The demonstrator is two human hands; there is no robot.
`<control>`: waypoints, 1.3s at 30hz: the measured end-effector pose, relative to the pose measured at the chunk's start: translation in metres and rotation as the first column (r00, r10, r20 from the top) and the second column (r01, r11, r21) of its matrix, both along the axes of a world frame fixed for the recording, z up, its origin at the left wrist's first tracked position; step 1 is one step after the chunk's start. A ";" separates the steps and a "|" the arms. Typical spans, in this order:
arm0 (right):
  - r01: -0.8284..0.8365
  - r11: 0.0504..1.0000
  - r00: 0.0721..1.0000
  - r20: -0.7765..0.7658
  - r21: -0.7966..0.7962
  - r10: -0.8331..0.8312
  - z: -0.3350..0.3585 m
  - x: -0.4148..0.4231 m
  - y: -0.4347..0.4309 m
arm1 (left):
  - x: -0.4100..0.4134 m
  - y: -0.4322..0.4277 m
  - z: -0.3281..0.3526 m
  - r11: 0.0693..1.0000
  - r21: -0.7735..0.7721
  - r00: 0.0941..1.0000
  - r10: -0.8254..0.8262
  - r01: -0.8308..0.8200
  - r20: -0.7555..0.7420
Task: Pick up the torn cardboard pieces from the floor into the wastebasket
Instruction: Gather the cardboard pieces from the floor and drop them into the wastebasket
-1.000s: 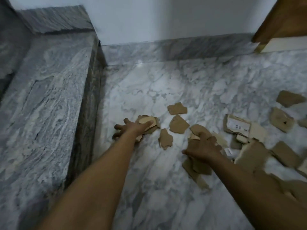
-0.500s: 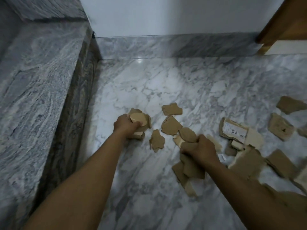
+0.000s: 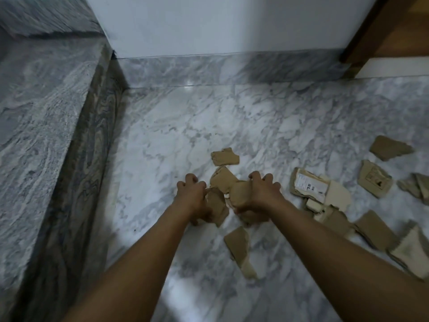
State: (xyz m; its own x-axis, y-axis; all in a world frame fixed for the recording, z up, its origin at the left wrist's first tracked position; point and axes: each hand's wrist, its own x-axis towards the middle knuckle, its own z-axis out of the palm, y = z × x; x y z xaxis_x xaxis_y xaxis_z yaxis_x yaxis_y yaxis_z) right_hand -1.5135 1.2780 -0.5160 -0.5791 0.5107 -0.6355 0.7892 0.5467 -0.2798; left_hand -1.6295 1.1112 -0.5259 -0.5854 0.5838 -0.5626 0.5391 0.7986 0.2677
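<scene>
Two bare forearms reach in from the near edge over the marble floor. Nearest lies a long torn cardboard strip, flat on the floor just near of the hands and touching neither. The left hand is curled closed around a bunch of brown cardboard pieces, its knuckles up and fingertips tucked under. The right hand sits just beside it, also clenched, gripping another wad of cardboard; the two bundles touch between the hands. Just far of the hands, a torn piece pokes out between them, and a separate ragged piece lies flat a little farther off. To the right, well apart from the hands, more scraps are scattered: a piece with a white printed label, pale torn pieces near it, a stamped piece, and one far right piece. A raised grey stone ledge runs along the left, and a white wall stands at the far end above a marble skirting. No wastebasket can be seen in this view.
</scene>
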 end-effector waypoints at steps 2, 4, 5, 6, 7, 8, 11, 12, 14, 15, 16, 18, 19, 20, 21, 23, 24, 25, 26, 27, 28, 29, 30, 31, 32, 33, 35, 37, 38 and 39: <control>0.038 0.996 0.999 -0.023 0.079 -0.036 -0.012 0.007 -0.010 | 0.001 0.005 -0.008 1.000 0.013 1.000 0.004 -0.004 -0.008; 0.161 0.987 0.984 -0.083 0.019 -0.159 -0.018 0.011 -0.013 | 0.000 0.007 -0.010 1.000 0.013 1.000 0.008 -0.008 0.006; 0.210 0.977 0.972 -0.101 -0.020 -0.211 -0.019 0.012 -0.013 | 0.001 0.007 -0.010 0.999 0.024 0.999 0.031 -0.032 0.016; 0.244 0.969 0.964 -0.102 -0.044 -0.247 -0.019 0.012 -0.012 | 0.002 0.007 -0.010 0.997 0.032 0.997 0.069 -0.071 0.040; 0.276 0.959 0.956 -0.091 -0.062 -0.280 -0.019 0.013 -0.011 | 0.003 0.006 -0.009 0.992 0.042 0.990 0.118 -0.122 0.082; 0.306 0.949 0.947 -0.079 -0.079 -0.311 -0.018 0.013 -0.011 | 0.004 0.005 -0.008 0.980 0.060 0.974 0.181 -0.191 0.139; 0.300 0.946 0.946 -0.090 -0.125 -0.312 -0.015 0.016 -0.011 | 0.004 -0.001 -0.006 0.959 0.074 0.934 0.247 -0.275 0.259; 0.259 0.958 0.954 -0.124 -0.124 -0.274 -0.014 0.017 -0.008 | 0.001 -0.006 -0.006 0.973 0.069 0.953 0.200 -0.220 0.226; 0.188 0.975 0.952 -0.221 -0.118 -0.210 -0.009 0.024 0.003 | -0.009 -0.019 -0.002 0.972 0.111 0.968 0.187 -0.207 0.169; 0.167 0.979 0.946 -0.262 -0.116 -0.193 -0.004 0.029 0.012 | -0.018 -0.026 0.003 0.960 0.150 0.963 0.213 -0.238 0.164; 0.148 0.982 0.941 -0.290 -0.113 -0.175 0.004 0.036 0.023 | -0.028 -0.030 0.008 0.942 0.193 0.956 0.246 -0.274 0.158; 0.119 0.984 0.944 -0.292 -0.132 -0.153 0.025 0.048 0.042 | -0.053 -0.033 0.023 0.935 0.217 0.957 0.253 -0.280 0.140; 0.069 0.984 0.958 -0.264 -0.163 -0.111 0.035 0.053 0.047 | -0.063 -0.028 0.032 0.952 0.193 0.968 0.213 -0.237 0.136; -0.018 0.981 0.979 -0.204 -0.194 -0.022 0.044 0.057 0.046 | -0.070 -0.020 0.039 0.975 0.149 0.981 0.147 -0.165 0.122; -0.127 0.965 0.986 -0.133 -0.228 0.099 0.048 0.060 0.041 | -0.073 -0.006 0.045 0.992 0.098 0.992 0.074 -0.084 0.105; -0.309 0.899 0.949 -0.048 -0.309 0.310 0.044 0.064 0.021 | -0.069 0.026 0.054 0.998 0.015 0.994 -0.058 0.056 0.094; -0.393 0.860 0.915 -0.047 -0.326 0.400 0.038 0.065 0.008 | -0.064 0.044 0.056 0.993 -0.021 0.989 -0.116 0.118 0.092; -0.486 0.818 0.867 -0.051 -0.308 0.496 0.030 0.066 -0.004 | -0.059 0.061 0.055 0.981 -0.061 0.981 -0.177 0.182 0.079; -0.583 0.775 0.805 -0.045 -0.244 0.591 0.023 0.066 -0.016 | -0.054 0.076 0.052 0.963 -0.117 0.970 -0.238 0.243 0.054; -0.667 0.729 0.741 -0.025 -0.153 0.672 0.015 0.067 -0.027 | -0.049 0.088 0.048 0.944 -0.169 0.959 -0.283 0.284 0.028; -0.711 0.701 0.703 -0.028 -0.059 0.710 0.009 0.071 -0.035 | -0.044 0.098 0.039 0.932 -0.196 0.951 -0.309 0.305 0.010; -0.716 0.698 0.697 -0.044 0.029 0.716 0.002 0.075 -0.043 | -0.039 0.105 0.028 0.931 -0.201 0.950 -0.311 0.304 -0.004; -0.700 0.705 0.702 -0.075 0.112 0.708 -0.007 0.079 -0.048 | -0.036 0.110 0.016 0.940 -0.195 0.957 -0.289 0.280 -0.017; -0.670 0.717 0.711 -0.112 0.192 0.694 -0.016 0.083 -0.051 | -0.032 0.112 0.005 0.956 -0.180 0.970 -0.240 0.231 -0.030; -0.641 0.724 0.719 -0.131 0.256 0.683 -0.019 0.086 -0.054 | -0.030 0.112 -0.003 0.971 -0.162 0.981 -0.186 0.176 -0.047; -0.612 0.731 0.728 -0.147 0.301 0.670 -0.021 0.087 -0.055 | -0.028 0.113 -0.007 0.977 -0.154 0.985 -0.156 0.144 -0.069; -0.578 0.783 0.776 -0.144 0.229 0.615 -0.024 0.087 -0.056 | -0.024 0.116 -0.010 0.980 -0.141 0.983 -0.158 0.143 -0.099; -0.549 0.820 0.821 -0.080 0.162 0.566 -0.021 0.085 -0.057 | -0.019 0.117 -0.006 0.988 -0.095 0.987 -0.132 0.124 -0.086; -0.529 0.833 0.837 -0.066 0.161 0.544 -0.018 0.083 -0.058 | -0.018 0.116 -0.003 0.991 -0.083 0.989 -0.117 0.110 -0.087; -0.514 0.846 0.849 -0.060 0.144 0.525 -0.017 0.083 -0.060 | -0.017 0.115 -0.001 0.992 -0.084 0.990 -0.102 0.095 -0.094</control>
